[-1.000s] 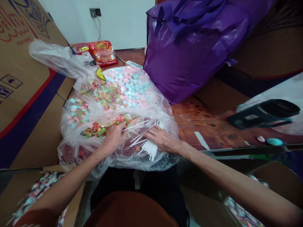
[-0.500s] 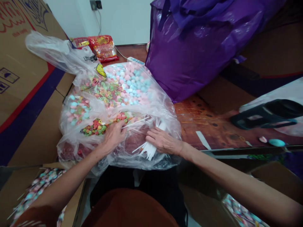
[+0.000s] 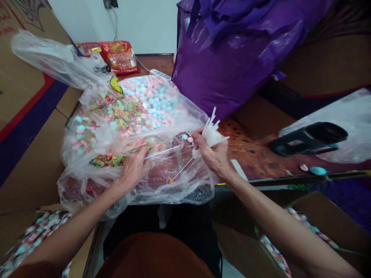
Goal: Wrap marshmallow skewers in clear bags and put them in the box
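A big clear plastic bag (image 3: 87, 181) holds trays of coloured candy rings and pastel sweets (image 3: 145, 104). My left hand (image 3: 131, 170) rests on the bag, pinching one thin white stick (image 3: 164, 151) that points right. My right hand (image 3: 213, 152) is raised off the bag and closed round a bundle of white sticks (image 3: 210, 133) that fan upward; one longer stick hangs down from it toward the bag.
A large purple bag (image 3: 232, 58) stands behind. A black tool (image 3: 307, 139) lies at right on a white sheet, with small sweets beside it. Cardboard boxes stand left; a red snack packet (image 3: 118, 56) lies at the back. Boxes with wrapped sweets sit at both lower corners.
My right hand has gathered the white sticks, lifted them off the bag and turned them upright. My left hand stayed on the bag with its single stick.
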`<state>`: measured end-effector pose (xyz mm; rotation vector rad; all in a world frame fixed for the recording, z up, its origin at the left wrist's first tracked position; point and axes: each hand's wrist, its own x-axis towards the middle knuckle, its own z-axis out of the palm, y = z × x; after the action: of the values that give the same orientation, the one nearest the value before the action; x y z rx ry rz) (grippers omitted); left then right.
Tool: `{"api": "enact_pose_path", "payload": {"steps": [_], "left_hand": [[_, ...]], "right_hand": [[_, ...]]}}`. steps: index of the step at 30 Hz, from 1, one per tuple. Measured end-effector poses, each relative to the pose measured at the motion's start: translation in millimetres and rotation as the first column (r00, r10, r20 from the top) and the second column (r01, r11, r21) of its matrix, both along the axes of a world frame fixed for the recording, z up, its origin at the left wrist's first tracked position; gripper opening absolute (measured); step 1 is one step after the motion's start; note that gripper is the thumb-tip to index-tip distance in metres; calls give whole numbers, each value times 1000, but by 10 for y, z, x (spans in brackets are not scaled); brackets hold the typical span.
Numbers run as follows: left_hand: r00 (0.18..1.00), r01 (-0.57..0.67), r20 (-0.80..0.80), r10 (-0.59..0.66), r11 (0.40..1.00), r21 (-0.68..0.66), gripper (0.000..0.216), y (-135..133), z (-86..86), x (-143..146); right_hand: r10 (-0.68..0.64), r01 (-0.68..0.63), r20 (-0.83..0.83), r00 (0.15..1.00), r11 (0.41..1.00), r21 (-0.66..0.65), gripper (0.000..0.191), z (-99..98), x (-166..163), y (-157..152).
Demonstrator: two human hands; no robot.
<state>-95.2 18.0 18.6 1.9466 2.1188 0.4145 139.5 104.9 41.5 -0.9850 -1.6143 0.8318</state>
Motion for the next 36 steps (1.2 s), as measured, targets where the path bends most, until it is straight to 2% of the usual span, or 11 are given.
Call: {"api": "enact_pose_path", "payload": {"steps": [2, 4, 8, 12, 16, 21, 27, 30, 32, 34, 36], "left_hand": [[996, 4, 88, -9, 999, 49, 27, -9, 12, 27], [978, 29, 207, -38, 998, 47, 27, -6, 36, 114], [915, 153, 394, -84, 977, -147, 14, 59, 108, 478], [907, 202, 409, -96, 953, -224, 15, 170, 130, 843], [951, 231, 271, -151, 927, -295, 15, 214, 55, 985], [961, 251, 199, -192, 909, -333, 15, 210, -14, 1002], [968, 242, 146, -203, 909, -338, 18, 228, 32, 808], [940, 222, 314, -132, 937, -271, 18, 229, 68, 630], [805, 227, 594, -3, 926, -303, 17, 242, 102, 567], [539, 272, 811, 228, 864, -424, 22, 273, 133, 587], [245, 317, 853, 460, 794, -519, 25, 327, 141, 681]], "right_hand": [[35, -41, -91, 995, 997, -70, 30, 123, -66, -21], [85, -97, -105, 991, 988, -121, 30, 130, -88, -20], [64, -84, -91, 994, 966, -243, 30, -148, -28, 48], [-32, -1, -132, 991, 970, -243, 30, -331, 85, 163], [-120, 67, -306, 945, 982, -178, 32, -169, 178, 261], [-96, -16, -495, 863, 976, -218, 42, 78, 178, 228], [-23, -123, -432, 901, 943, -308, 41, 328, 231, 161], [36, -202, -401, 916, 902, -381, 40, 426, 339, 207], [70, -269, -419, 905, 859, -436, 44, 435, 381, 228], [91, -335, -469, 879, 816, -470, 47, 399, 363, 211], [102, -389, -522, 847, 788, -477, 48, 333, 282, 140]]}}
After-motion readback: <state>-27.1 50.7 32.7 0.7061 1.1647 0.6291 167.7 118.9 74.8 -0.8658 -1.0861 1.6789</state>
